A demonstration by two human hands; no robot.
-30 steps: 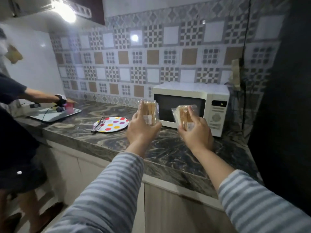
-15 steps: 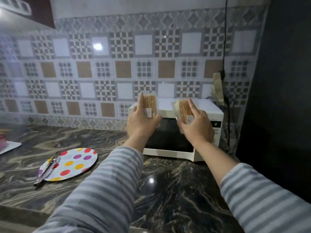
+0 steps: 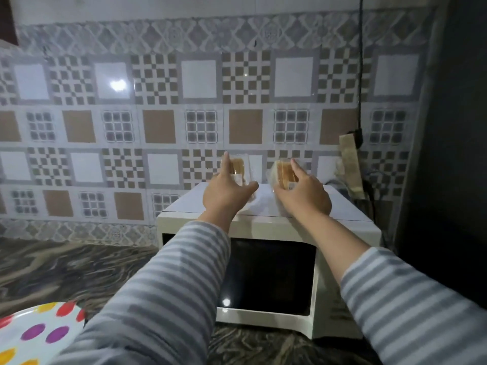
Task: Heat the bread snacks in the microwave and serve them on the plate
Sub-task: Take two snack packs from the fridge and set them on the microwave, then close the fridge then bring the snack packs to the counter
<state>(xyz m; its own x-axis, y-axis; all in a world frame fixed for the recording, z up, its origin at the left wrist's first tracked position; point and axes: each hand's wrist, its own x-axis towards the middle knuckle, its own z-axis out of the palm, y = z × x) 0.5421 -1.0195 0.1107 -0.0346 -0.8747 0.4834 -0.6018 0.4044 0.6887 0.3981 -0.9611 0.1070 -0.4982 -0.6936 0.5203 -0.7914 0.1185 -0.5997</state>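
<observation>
Two clear plastic packs of bread snacks are held over the top of the white microwave (image 3: 266,225). My left hand (image 3: 226,194) grips the left pack (image 3: 241,167), which stands upright. My right hand (image 3: 303,196) grips the right pack (image 3: 283,172), its bottom close to the microwave's top; whether it touches I cannot tell. The microwave door, dark glass, is closed. The polka-dot plate (image 3: 37,335) lies at the lower left on the marble counter, partly cut off by the frame edge.
Patterned wall tiles rise behind the microwave. A black cable (image 3: 361,75) runs down the wall to a taped socket (image 3: 351,164) at the microwave's back right. A dark wall stands at the right. Dark marble counter (image 3: 66,272) stretches to the left.
The view has closed in on the microwave. Both hands have carried the packs from in front of the microwave to above its top. The plate has slid to the lower left corner.
</observation>
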